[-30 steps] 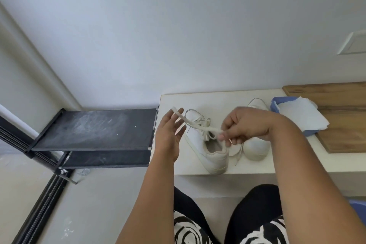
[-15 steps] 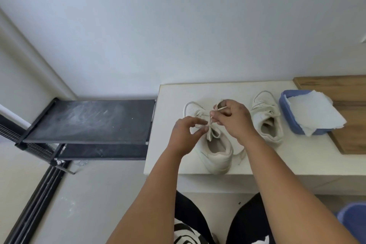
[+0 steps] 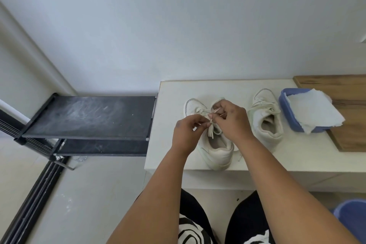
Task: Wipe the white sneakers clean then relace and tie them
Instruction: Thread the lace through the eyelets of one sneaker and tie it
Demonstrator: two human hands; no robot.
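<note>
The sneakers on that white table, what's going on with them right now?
A person is tying the lace on the left sneaker, which stands on the white table. The left hand and right hand each pinch part of the lace over the shoe. The right sneaker sits untouched beside a blue tub holding a white cloth.

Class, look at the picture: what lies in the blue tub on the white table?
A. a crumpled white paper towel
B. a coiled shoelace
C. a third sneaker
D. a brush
A: a crumpled white paper towel lies in the blue tub and hangs over its edge, to the right of the two sneakers.
</note>
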